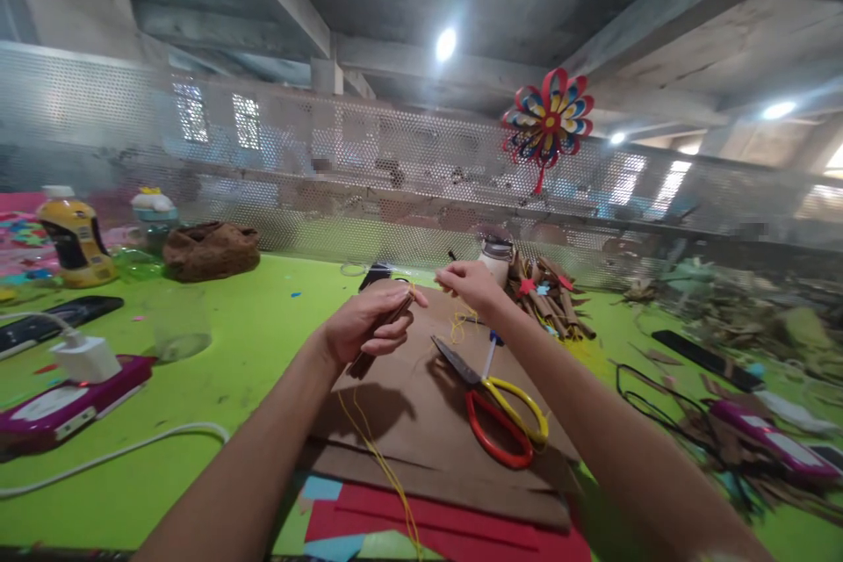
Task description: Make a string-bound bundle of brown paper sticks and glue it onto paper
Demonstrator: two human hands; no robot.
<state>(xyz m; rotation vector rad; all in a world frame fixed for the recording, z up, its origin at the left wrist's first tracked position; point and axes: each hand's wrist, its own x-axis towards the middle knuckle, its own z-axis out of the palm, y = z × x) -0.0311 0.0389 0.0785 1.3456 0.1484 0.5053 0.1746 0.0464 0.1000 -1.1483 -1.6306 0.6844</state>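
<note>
My left hand [374, 320] is wrapped around a narrow brown paper roll [366, 358], tilted with its upper end toward the right. Yellow thread [378, 448] hangs below this hand onto the red paper, and a bit of yellow shows at the thumb tip. My right hand [471, 284] is raised to the right, its fingertips pinched together; what they hold is too fine to make out. Under both hands lies a sheet of brown paper [369, 421]. On it rest scissors [491, 399] with one red and one yellow handle, and a loose tangle of yellow thread [461, 327].
Behind my right hand stand a jar [495, 256] and a pile of brown paper rolls [559, 303]. Leftward are a clear cup [181, 325], a white charger [85, 357], a yellow bottle [75, 237] and a brown pouch [211, 250]. A perforated screen [296, 211] closes the table's back.
</note>
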